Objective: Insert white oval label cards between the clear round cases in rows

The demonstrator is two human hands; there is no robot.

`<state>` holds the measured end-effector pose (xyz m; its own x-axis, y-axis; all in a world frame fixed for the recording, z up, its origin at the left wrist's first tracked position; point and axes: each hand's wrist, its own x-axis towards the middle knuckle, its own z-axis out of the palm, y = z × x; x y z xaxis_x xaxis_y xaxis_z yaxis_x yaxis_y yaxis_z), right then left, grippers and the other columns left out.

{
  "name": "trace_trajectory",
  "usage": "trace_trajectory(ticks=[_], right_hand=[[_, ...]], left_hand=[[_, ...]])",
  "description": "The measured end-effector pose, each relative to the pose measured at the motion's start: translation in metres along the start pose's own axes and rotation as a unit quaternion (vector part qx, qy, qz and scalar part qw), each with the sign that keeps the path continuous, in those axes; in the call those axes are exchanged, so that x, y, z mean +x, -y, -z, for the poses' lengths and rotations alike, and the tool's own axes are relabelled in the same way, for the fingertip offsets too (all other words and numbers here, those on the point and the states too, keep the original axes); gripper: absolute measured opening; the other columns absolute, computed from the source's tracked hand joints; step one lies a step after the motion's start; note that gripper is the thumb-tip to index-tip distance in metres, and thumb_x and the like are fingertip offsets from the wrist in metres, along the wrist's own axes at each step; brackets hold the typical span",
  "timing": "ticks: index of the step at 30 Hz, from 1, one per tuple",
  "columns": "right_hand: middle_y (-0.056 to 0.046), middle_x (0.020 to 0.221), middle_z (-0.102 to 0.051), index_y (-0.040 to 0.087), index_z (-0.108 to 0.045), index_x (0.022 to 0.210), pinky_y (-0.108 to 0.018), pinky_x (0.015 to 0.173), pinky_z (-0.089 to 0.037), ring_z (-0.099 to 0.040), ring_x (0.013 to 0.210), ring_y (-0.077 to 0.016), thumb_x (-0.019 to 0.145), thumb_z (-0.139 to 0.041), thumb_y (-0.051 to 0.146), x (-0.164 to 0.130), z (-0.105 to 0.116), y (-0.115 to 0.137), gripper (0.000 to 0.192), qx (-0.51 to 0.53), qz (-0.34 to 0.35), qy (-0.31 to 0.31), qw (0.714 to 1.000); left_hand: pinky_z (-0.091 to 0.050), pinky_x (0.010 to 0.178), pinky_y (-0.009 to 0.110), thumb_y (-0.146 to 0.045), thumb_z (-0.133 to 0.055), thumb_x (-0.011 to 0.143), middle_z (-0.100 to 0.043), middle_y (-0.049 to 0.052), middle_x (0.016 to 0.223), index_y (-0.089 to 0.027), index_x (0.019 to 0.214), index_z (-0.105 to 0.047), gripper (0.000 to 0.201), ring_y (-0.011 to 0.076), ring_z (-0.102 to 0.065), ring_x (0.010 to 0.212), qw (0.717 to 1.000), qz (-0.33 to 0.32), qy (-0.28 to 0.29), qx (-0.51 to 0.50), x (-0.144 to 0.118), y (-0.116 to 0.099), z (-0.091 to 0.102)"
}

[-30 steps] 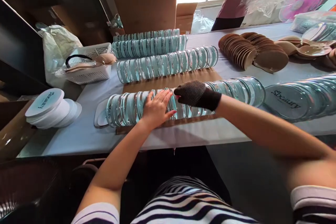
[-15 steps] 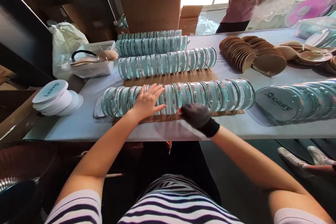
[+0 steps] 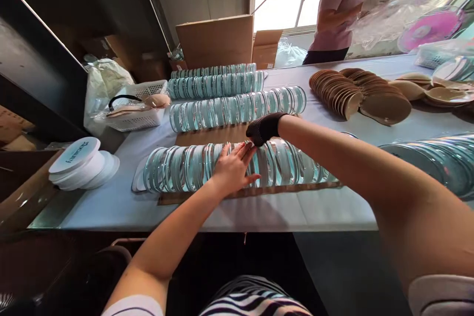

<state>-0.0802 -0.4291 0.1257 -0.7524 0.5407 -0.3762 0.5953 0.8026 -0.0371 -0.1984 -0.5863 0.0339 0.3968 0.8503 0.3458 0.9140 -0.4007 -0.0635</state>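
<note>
A long row of clear, round pieces with pale teal bands (image 3: 185,170) lies packed side by side on a strip of brown cardboard (image 3: 207,137). My left hand (image 3: 233,170) rests on top of the row's middle, fingers stretched out and thumb apart. My right hand (image 3: 264,129), in a dark glove with bare fingertips, is at the far upper side of the row, close to my left fingertips. Its fingers are bent down and together; whatever they pinch is hidden. My right forearm covers the row's right end.
More such rows (image 3: 237,108) lie behind. On the right are stacked brown cups (image 3: 336,91) and another row of clear pieces (image 3: 444,163). White lettered discs (image 3: 76,158) and a white basket (image 3: 138,118) are left. Cardboard boxes (image 3: 218,42) and a person (image 3: 336,15) are beyond the table.
My right hand has gone from the near side of the row up over to its far side. My left hand has slid a little right along the row. The view has tilted up.
</note>
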Motion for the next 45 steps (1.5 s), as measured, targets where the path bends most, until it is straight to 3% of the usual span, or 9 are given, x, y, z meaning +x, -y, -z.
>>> trace_trajectory(ticks=[4, 8, 13, 18, 22, 25, 29, 35, 45], right_hand=[[-0.010, 0.086, -0.071, 0.013, -0.073, 0.089, -0.034, 0.075, -0.043, -0.063, 0.084, -0.0229, 0.073, -0.067, 0.022, -0.013, 0.008, 0.016, 0.019, -0.138, -0.034, -0.004, 0.990], [-0.010, 0.091, -0.073, 0.016, -0.073, 0.095, -0.030, 0.069, -0.040, -0.064, 0.082, -0.0227, 0.080, -0.061, 0.031, -0.050, -0.010, 0.021, 0.025, -0.090, -0.036, -0.084, 0.992], [-0.009, 0.089, -0.074, 0.020, -0.073, 0.100, -0.030, 0.064, -0.036, -0.067, 0.080, -0.0237, 0.088, -0.050, 0.037, -0.106, -0.094, 0.046, 0.031, -0.034, -0.094, -0.208, 0.973], [-0.010, 0.094, -0.075, 0.020, -0.073, 0.102, -0.031, 0.069, -0.040, -0.069, 0.085, -0.0247, 0.091, -0.050, 0.038, -0.108, -0.188, 0.073, 0.031, 0.021, -0.122, -0.222, 0.967], [-0.010, 0.103, -0.075, 0.020, -0.074, 0.105, -0.032, 0.077, -0.042, -0.068, 0.092, -0.0242, 0.095, -0.046, 0.033, -0.104, -0.216, 0.081, 0.032, 0.030, -0.122, -0.225, 0.966], [-0.010, 0.096, -0.075, 0.020, -0.075, 0.101, -0.030, 0.074, -0.040, -0.068, 0.087, -0.0234, 0.096, -0.046, 0.043, -0.120, -0.192, 0.066, 0.037, 0.024, -0.116, -0.255, 0.960], [-0.012, 0.102, -0.073, 0.017, -0.071, 0.111, -0.028, 0.069, -0.038, -0.066, 0.088, -0.0225, 0.097, -0.039, 0.041, -0.127, -0.115, 0.013, 0.042, -0.012, -0.197, -0.351, 0.916], [-0.011, 0.093, -0.072, 0.008, -0.073, 0.094, -0.027, 0.071, -0.040, -0.060, 0.081, -0.0172, 0.088, -0.051, 0.022, -0.053, -0.030, -0.051, 0.026, -0.071, -0.096, 0.005, 0.993], [-0.001, 0.074, -0.065, 0.010, -0.069, 0.105, -0.029, 0.069, -0.043, -0.054, 0.063, -0.0127, 0.080, -0.062, 0.020, -0.018, -0.015, -0.051, 0.028, 0.014, -0.095, 0.161, 0.982]], left_hand=[[-0.023, 0.119, 0.055, -0.064, -0.044, 0.092, -0.042, 0.013, 0.155, -0.016, 0.152, -0.035, 0.077, 0.0277, -0.037, 0.144, 1.000, 0.001, 0.008, -0.011, 0.003, 0.002, 0.002], [-0.022, 0.120, 0.052, -0.061, -0.049, 0.091, -0.045, 0.012, 0.153, -0.016, 0.148, -0.039, 0.074, 0.0261, -0.039, 0.142, 0.999, 0.020, 0.004, -0.038, 0.005, 0.002, 0.004], [-0.019, 0.120, 0.051, -0.059, -0.050, 0.091, -0.043, 0.013, 0.154, -0.015, 0.149, -0.038, 0.073, 0.0276, -0.039, 0.143, 0.998, 0.019, 0.007, -0.052, 0.004, 0.002, 0.005], [-0.014, 0.122, 0.049, -0.058, -0.052, 0.091, -0.041, 0.012, 0.155, -0.016, 0.151, -0.035, 0.075, 0.0278, -0.037, 0.144, 0.998, 0.034, 0.022, -0.057, 0.002, 0.000, 0.007], [-0.013, 0.123, 0.048, -0.057, -0.052, 0.091, -0.039, 0.012, 0.157, -0.019, 0.153, -0.032, 0.075, 0.0277, -0.034, 0.146, 0.997, 0.043, 0.038, -0.054, -0.001, 0.001, 0.014], [-0.015, 0.122, 0.051, -0.053, -0.050, 0.093, -0.038, 0.012, 0.157, -0.018, 0.153, -0.031, 0.072, 0.0277, -0.033, 0.146, 0.995, 0.041, 0.054, -0.071, 0.001, -0.002, 0.023], [-0.019, 0.121, 0.054, -0.055, -0.047, 0.094, -0.033, 0.014, 0.160, -0.015, 0.153, -0.030, 0.073, 0.0273, -0.027, 0.149, 0.995, 0.019, 0.047, -0.087, 0.018, -0.017, 0.025], [-0.019, 0.122, 0.050, -0.060, -0.047, 0.092, -0.038, 0.009, 0.158, -0.018, 0.151, -0.037, 0.073, 0.0257, -0.032, 0.147, 0.998, 0.025, 0.032, -0.038, 0.035, -0.040, 0.004], [-0.021, 0.121, 0.050, -0.065, -0.041, 0.092, -0.040, 0.010, 0.157, -0.018, 0.151, -0.038, 0.076, 0.0266, -0.032, 0.146, 1.000, 0.005, 0.021, -0.006, 0.031, -0.039, -0.002]])
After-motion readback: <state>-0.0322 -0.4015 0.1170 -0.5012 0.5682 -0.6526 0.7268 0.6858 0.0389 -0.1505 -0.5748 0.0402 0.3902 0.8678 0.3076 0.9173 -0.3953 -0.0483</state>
